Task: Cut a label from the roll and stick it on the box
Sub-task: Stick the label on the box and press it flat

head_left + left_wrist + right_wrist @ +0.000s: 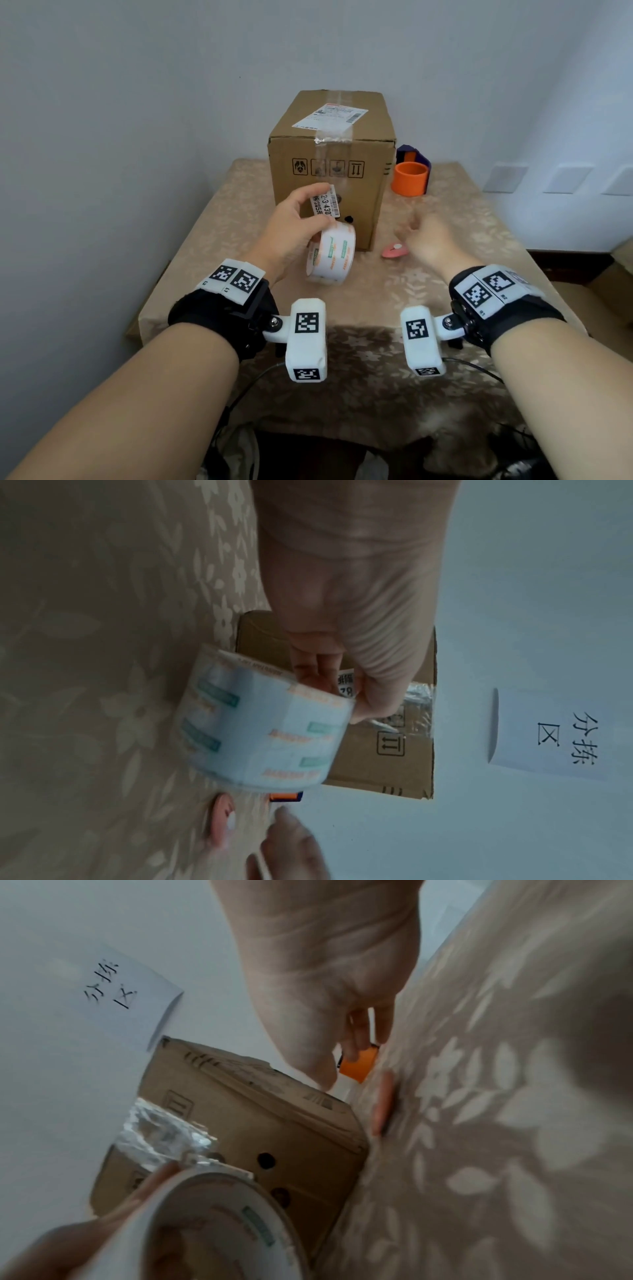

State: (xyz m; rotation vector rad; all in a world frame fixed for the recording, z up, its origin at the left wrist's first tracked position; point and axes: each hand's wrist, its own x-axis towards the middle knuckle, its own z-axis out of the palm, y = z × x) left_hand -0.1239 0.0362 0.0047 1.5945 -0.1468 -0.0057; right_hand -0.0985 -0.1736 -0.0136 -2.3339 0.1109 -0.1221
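Note:
A taped cardboard box (329, 164) stands upright at the middle of the table, with a shipping label on its top. My left hand (310, 209) is raised just in front of the box and grips a white printed label roll (332, 257). Its thumb and fingers pinch the roll's loose end, a barcode label (325, 205) that sticks upward. The left wrist view shows the same roll (263, 723) under the curled fingers (318, 669). My right hand (419, 229) is blurred, loosely curled and empty, just above a pink cutter (394, 250) lying on the cloth right of the box.
An orange cylinder (410, 178) and a purple holder (412, 156) stand behind the box's right corner. A beige flowered cloth (462, 219) covers the table. A paper sign (548, 737) hangs on the wall behind. Cables trail off the table's near edge.

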